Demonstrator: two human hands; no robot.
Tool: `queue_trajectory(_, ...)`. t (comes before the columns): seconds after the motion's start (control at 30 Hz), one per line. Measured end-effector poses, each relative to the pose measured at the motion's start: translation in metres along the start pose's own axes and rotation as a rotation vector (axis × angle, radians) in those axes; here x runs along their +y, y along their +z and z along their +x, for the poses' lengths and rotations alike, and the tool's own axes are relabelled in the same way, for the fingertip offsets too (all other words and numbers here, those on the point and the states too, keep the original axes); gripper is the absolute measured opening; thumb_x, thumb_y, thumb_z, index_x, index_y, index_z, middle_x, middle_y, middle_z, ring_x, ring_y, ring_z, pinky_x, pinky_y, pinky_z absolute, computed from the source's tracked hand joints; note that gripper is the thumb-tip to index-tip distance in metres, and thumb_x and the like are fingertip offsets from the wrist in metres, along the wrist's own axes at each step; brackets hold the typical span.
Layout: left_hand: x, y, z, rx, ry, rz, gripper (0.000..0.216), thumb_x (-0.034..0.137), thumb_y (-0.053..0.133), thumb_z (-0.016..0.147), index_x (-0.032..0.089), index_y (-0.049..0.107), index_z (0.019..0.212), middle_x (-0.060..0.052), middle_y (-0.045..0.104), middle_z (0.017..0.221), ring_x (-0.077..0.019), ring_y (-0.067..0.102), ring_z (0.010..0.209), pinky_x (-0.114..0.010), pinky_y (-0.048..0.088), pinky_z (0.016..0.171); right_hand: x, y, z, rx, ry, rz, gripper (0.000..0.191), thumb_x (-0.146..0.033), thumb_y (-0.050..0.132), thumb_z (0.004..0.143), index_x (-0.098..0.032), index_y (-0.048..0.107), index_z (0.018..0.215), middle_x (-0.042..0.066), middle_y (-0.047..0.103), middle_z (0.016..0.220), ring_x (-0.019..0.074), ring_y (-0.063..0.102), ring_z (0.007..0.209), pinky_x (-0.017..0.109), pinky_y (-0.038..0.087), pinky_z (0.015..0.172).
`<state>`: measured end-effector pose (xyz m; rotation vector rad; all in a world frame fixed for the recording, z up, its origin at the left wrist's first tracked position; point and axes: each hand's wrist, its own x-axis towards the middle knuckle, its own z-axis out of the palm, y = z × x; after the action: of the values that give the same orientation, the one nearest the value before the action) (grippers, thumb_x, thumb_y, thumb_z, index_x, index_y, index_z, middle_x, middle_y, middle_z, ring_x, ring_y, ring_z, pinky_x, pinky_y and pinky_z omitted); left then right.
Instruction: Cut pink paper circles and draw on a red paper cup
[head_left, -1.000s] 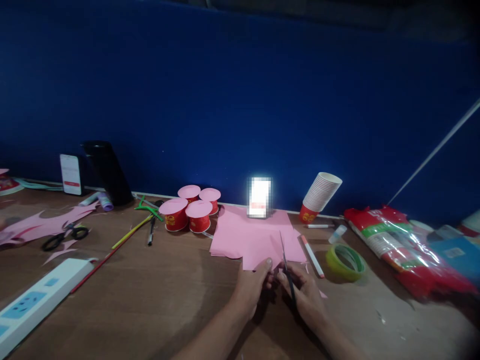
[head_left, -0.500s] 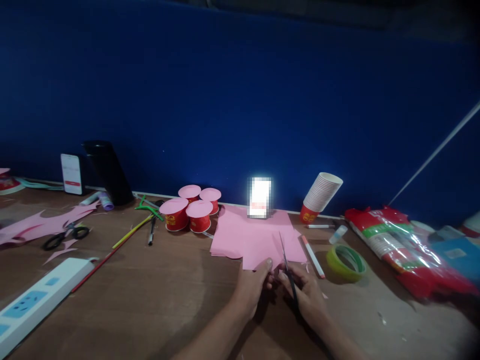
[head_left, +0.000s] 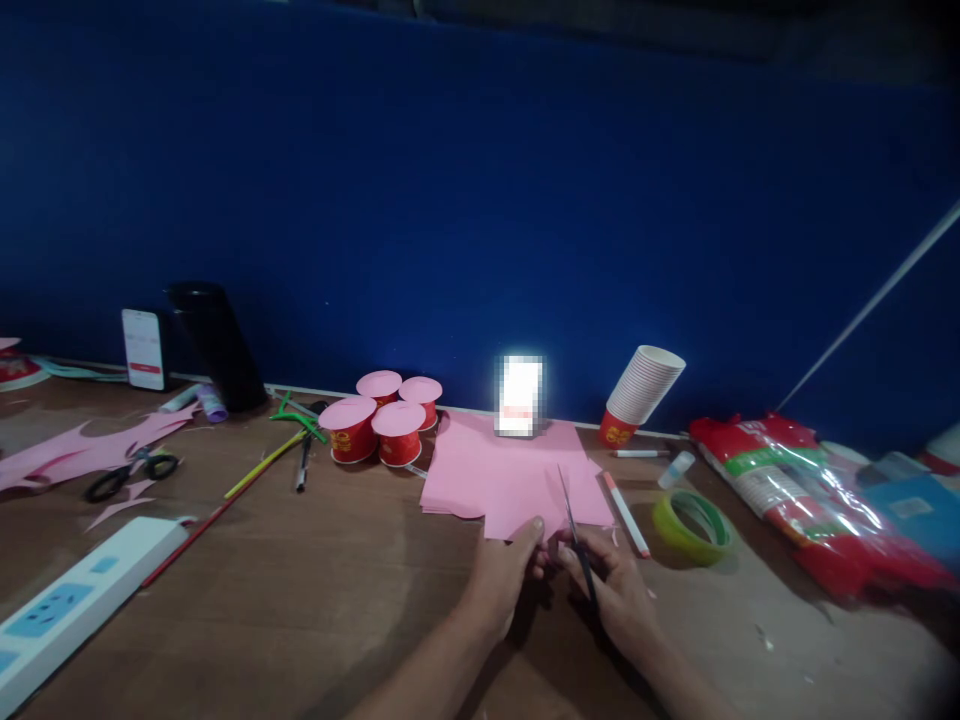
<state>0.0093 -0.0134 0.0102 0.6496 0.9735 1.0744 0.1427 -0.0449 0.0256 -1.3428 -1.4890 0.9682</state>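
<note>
1. Left hand (head_left: 501,575): pinches the pink sheet (head_left: 514,508), which extends beyond its thumb.
2. Scissors (head_left: 582,565): grasped by the right hand (head_left: 619,585), blades pointing forward.
3. Step: apparently cutting; next move likely requires steady paper and blade alignment.

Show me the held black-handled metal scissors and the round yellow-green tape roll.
Held black-handled scissors (head_left: 582,562): head view, on the handle.
Yellow-green tape roll (head_left: 676,539): head view, on the front outer wall.

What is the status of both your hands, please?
Left hand pinching pink sheet. Right hand holding scissors, blades overlapping pink sheet in view. Pink paper stack close beyond.
</note>
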Motion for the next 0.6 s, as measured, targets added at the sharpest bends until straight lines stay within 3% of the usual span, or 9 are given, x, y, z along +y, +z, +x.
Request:
queue_trajectory(0.3,0.0015,-0.0002,0.0008,0.026,0.044,0.008,0.035,0.046,0.070,0.065,0.013,0.059,0.065,0.001,0.055,0.049,-0.0091,0.048,0.041,-0.021,0.041,0.040,-0.0024,-0.0022,0.0014,0.004,-0.030,-0.086,0.032,-0.042,0.057,0.083,-0.017,0.069,0.100,0.003,0.066,0.072,0.0196,0.061,0.073,0.024,0.049,0.061)
queue_trajectory(0.6,0.0028,-0.0024,0.0052,0.037,0.123,0.018,0.034,0.043,0.072,0.064,0.012,0.060,0.068,0.001,0.057,0.052,-0.0082,0.050,0.044,-0.020,0.042,0.045,-0.0061,-0.0001,0.0001,-0.013,0.008,-0.060,0.031,-0.042,0.060,0.081,-0.017,0.069,0.096,0.001,0.061,0.065,0.0157,0.053,0.057,0.022,0.042,0.049)
